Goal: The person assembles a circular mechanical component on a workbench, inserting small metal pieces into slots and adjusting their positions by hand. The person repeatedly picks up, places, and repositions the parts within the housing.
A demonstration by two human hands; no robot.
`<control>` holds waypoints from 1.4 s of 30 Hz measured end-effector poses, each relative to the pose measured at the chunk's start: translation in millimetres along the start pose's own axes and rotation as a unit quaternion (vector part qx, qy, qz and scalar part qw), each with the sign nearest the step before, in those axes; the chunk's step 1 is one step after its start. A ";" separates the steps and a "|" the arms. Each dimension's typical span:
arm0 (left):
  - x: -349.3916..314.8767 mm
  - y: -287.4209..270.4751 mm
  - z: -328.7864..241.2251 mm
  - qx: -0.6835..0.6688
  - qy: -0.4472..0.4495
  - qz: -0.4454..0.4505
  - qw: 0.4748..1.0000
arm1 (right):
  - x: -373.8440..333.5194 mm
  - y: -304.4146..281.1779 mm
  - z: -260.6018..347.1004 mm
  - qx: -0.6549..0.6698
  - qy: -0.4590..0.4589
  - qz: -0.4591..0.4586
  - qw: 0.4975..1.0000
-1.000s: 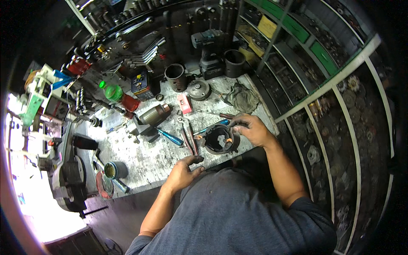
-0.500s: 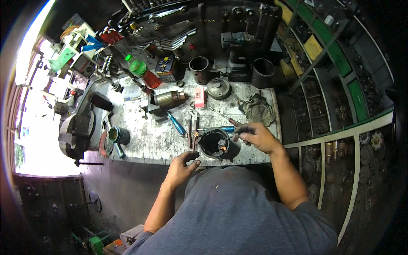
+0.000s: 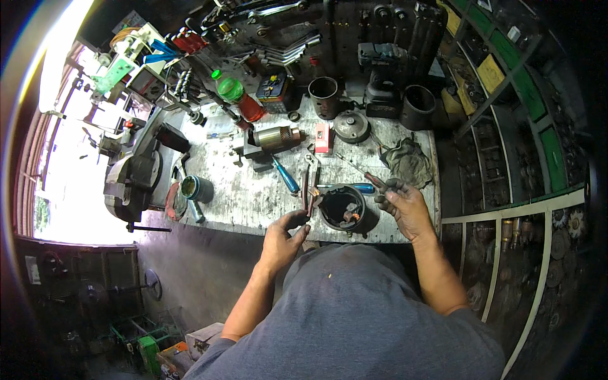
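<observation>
A round black metal housing [image 3: 324,218] stands at the bench's near edge, its mouth facing up, with a copper-coloured piece [image 3: 353,216] inside. My left hand [image 3: 283,240] is left of it, thumb and fingers apart and holding nothing, close to the handle ends of a pair of pliers [image 3: 313,168]. To the housing's right is my right hand [image 3: 408,209], fingers curled and thumb pressed in; whatever may be between them is hidden. Its fingertips are by the handle of a screwdriver [image 3: 373,180] lying on the bench. A blue-handled tool [image 3: 362,188] lies behind the housing.
A vise [image 3: 133,183] and an open jar [image 3: 197,189] are at the left. Farther back lie an armature [image 3: 277,138], a red-and-white box [image 3: 323,138], a round metal cover [image 3: 351,126] and a dark rag [image 3: 406,162]. Shelves of parts [image 3: 506,145] line the right.
The view has shifted, so the bench appears farther right. My right hand has drawn away from the housing's rim to the right. My left hand is slightly farther from the housing.
</observation>
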State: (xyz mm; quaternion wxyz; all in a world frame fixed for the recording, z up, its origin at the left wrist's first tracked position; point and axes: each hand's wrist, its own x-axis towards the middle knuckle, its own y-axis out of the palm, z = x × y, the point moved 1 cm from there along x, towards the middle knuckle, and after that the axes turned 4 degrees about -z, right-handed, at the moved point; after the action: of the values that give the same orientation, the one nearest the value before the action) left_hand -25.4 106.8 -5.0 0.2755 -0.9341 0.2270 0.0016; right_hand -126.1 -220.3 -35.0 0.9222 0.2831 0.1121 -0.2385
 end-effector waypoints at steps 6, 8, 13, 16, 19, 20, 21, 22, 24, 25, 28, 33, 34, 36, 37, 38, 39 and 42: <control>20.1 -3.8 -25.6 -0.038 0.189 -0.042 0.980 | -25.8 51.9 -3.3 -0.036 -0.077 -0.011 0.996; 24.5 -1.6 -35.9 -0.044 0.242 -0.002 0.969 | -34.4 69.1 -9.3 -0.029 -0.089 -0.005 0.996; 29.3 2.1 -47.7 -0.028 0.277 0.063 0.958 | -52.6 88.8 -13.3 -0.063 -0.039 0.044 0.996; 29.5 2.7 -47.2 -0.035 0.266 0.092 0.959 | -59.0 93.6 -15.4 -0.053 -0.028 0.052 0.997; 25.5 3.6 -46.9 -0.018 0.276 0.092 0.957 | -60.3 95.7 -17.6 -0.078 -0.022 0.045 0.996; 23.5 3.4 -47.2 -0.003 0.288 0.077 0.955 | -60.1 97.7 -19.1 -0.090 -0.031 0.047 0.994; 21.6 3.0 -47.5 -0.016 0.294 0.078 0.953 | -60.4 98.6 -19.4 -0.103 -0.042 0.055 0.992; 19.6 3.3 -47.6 -0.019 0.294 0.077 0.952 | -60.6 100.2 -20.9 -0.132 -0.043 0.056 0.989; 16.4 4.0 -47.4 -0.022 0.283 0.071 0.956 | -60.3 102.9 -22.6 -0.153 -0.036 0.063 0.986; 15.6 4.9 -47.0 -0.025 0.268 0.072 0.960 | -59.4 104.3 -23.0 -0.150 -0.029 0.070 0.986; 12.8 6.5 -45.1 -0.027 0.255 0.044 0.965 | -57.4 106.5 -20.9 -0.157 -0.036 0.101 0.982; 6.4 9.8 -41.1 -0.054 0.221 -0.022 0.973 | -55.7 102.5 -10.8 -0.211 -0.032 0.159 0.964; 4.1 10.2 -39.1 -0.072 0.184 -0.017 0.980 | -53.8 101.4 -8.7 -0.237 -0.053 0.165 0.956; 2.5 12.1 -36.0 -0.078 0.159 0.004 0.984 | -48.8 99.3 -4.6 -0.293 -0.111 0.163 0.935; 0.9 13.2 -34.6 -0.086 0.147 0.011 0.985 | -47.1 96.7 -2.2 -0.312 -0.107 0.170 0.929; 0.3 14.6 -31.6 -0.097 0.053 0.056 0.992 | -45.4 94.1 0.5 -0.332 -0.103 0.176 0.921; -2.1 16.9 -31.4 -0.147 0.036 0.065 0.986 | -44.3 92.3 2.5 -0.351 -0.101 0.183 0.913; -11.2 19.7 -34.1 -0.204 0.021 0.070 0.976 | -49.7 89.3 4.9 -0.372 -0.112 0.155 0.908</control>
State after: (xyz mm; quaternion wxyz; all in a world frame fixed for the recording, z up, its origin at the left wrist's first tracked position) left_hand -47.9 79.3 15.3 0.0736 -0.9523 0.2923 0.0473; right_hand -123.6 -139.6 27.9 0.9924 -0.0954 0.0437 -0.0636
